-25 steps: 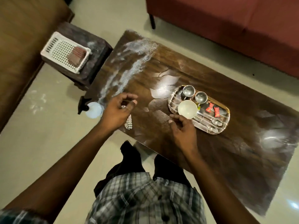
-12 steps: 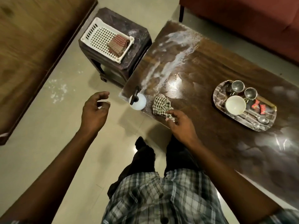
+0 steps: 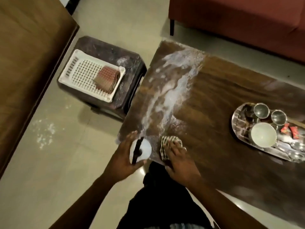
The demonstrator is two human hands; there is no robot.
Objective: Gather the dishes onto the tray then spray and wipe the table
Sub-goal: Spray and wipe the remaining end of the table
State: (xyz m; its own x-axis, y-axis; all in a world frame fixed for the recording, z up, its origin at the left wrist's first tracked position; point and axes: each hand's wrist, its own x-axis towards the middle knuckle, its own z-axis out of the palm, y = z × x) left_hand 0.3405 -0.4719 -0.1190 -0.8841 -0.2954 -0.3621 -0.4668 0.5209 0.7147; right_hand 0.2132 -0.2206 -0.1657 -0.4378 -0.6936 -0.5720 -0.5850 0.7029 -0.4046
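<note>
Off to the far left of the fingers, on a dark stool [image 3: 105, 52], sits a white plastic basket [image 3: 82, 75] with a folded reddish checked cloth [image 3: 106, 79] in it. The left hand [image 3: 124, 160] is curled around the spray bottle [image 3: 143, 150], which stands at the near corner of the tabletop [image 3: 222, 90]; its black trigger head runs lengthwise from away from the person back toward them, and the fingers [image 3: 130, 136] are wrapped about the white body, thumb at the near side. No label on it can be read. Just right of those fingers, the right hand [image 3: 177, 160] lies flat, fingers spread, pressing on a checked wiping cloth [image 3: 165, 142]. Beyond both hands a streak of white foam [image 3: 173, 86] runs away across the wood. Well to the right of the fingers lies the oval steel tray [image 3: 237, 118], its long axis slanting toward the near right, carrying two steel cups [image 3: 261, 110], a white bowl [image 3: 263, 134], red wrappers [image 3: 289, 131] and spoons [image 3: 298, 147].
</note>
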